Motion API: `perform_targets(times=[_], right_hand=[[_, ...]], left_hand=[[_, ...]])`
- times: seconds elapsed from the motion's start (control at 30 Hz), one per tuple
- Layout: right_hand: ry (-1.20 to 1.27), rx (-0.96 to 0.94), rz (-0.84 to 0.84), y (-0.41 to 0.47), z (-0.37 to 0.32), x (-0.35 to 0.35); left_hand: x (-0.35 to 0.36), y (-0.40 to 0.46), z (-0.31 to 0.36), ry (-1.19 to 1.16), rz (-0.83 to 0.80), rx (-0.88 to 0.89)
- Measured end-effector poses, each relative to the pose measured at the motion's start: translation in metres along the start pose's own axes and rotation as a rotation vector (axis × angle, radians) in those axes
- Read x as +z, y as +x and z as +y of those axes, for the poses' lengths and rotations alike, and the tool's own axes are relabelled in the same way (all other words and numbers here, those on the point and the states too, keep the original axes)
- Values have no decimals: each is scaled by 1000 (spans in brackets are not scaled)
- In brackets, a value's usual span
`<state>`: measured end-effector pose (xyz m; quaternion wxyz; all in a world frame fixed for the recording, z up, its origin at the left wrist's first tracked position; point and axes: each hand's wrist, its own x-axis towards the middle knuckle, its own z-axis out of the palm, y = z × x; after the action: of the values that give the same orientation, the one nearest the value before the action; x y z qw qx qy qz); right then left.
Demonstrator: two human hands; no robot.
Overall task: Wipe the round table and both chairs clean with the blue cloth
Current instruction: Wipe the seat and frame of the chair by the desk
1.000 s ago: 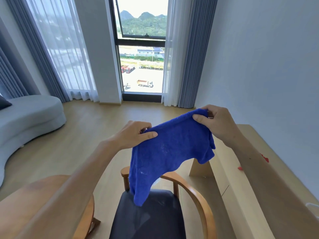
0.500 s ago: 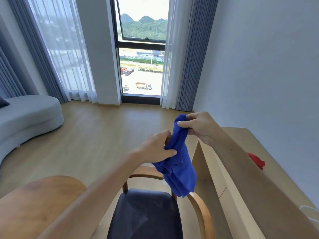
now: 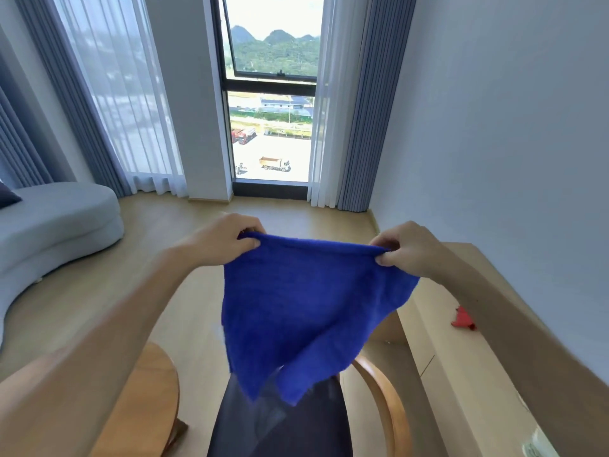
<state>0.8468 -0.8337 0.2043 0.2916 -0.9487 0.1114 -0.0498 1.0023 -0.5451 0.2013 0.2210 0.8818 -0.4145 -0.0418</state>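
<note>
The blue cloth (image 3: pixel 303 305) hangs spread out in the air, held by its top edge. My left hand (image 3: pixel 224 239) pinches its left top corner and my right hand (image 3: pixel 405 249) pinches its right top corner. Below the cloth stands a wooden chair (image 3: pixel 385 400) with a dark seat (image 3: pixel 290 430); the cloth's lower tip hangs just over the seat and hides the chair's back. The round wooden table (image 3: pixel 148 397) shows at the lower left, partly behind my left forearm. Only one chair is in view.
A long pale wooden desk (image 3: pixel 461 357) runs along the right wall, with a small red object (image 3: pixel 463 319) on it. A grey sofa (image 3: pixel 56 222) curves along the left. Straight ahead are a tall window (image 3: pixel 273 127) and curtains; wooden floor lies between.
The cloth was bunched between my hands half a second ago; now my hands have drawn apart and it is stretched wide and flat. The view has tilted slightly downward.
</note>
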Motion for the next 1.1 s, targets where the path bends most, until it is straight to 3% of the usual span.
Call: perform_targets(times=[0.07, 0.27, 0.47, 0.67, 0.9, 1.1], right_hand=[[-133, -51, 42, 2, -1, 10], [-156, -128, 151, 10, -1, 15], [-170, -206, -92, 6, -9, -8], [-178, -208, -45, 6, -7, -12], [-134, -260, 8, 3, -10, -7], [-214, -307, 4, 4, -10, -9]], left_hand=[[-8, 1, -5, 78, 25, 8], [-24, -6, -26, 175, 33, -16], [-30, -12, -36, 142, 70, 42], [-35, -15, -38, 441, 192, 17], [-31, -11, -30, 373, 191, -112], [-27, -8, -24, 175, 280, -10]])
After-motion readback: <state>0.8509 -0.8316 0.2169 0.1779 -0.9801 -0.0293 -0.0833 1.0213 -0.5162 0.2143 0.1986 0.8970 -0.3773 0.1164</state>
